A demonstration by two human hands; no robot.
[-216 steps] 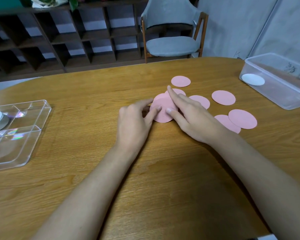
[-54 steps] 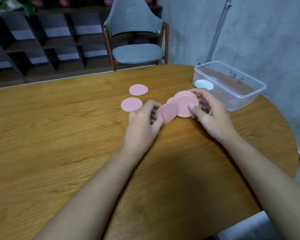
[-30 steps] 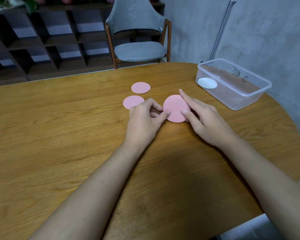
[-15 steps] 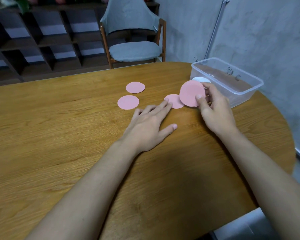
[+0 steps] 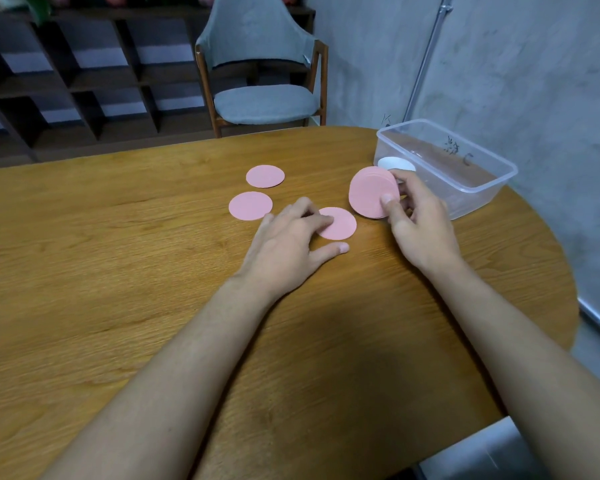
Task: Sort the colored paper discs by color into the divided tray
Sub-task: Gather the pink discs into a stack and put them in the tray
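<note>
Wooden tabletop (image 5: 118, 289) w/ clear plastic box (image 5: 475, 199) at far right edge. Behind: grey padded chair (image 5: 264, 103), wood frame; dark cubby shelf (image 5: 94, 81) to its left; grey wall (image 5: 534, 81) w/ metal pipe (image 5: 426, 60) on right.

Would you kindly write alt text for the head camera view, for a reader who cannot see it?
The right hand grips a stack of pink discs over a wooden table while the left hand rests fingers on a loose pink disc; two more discs lie further left.
</note>
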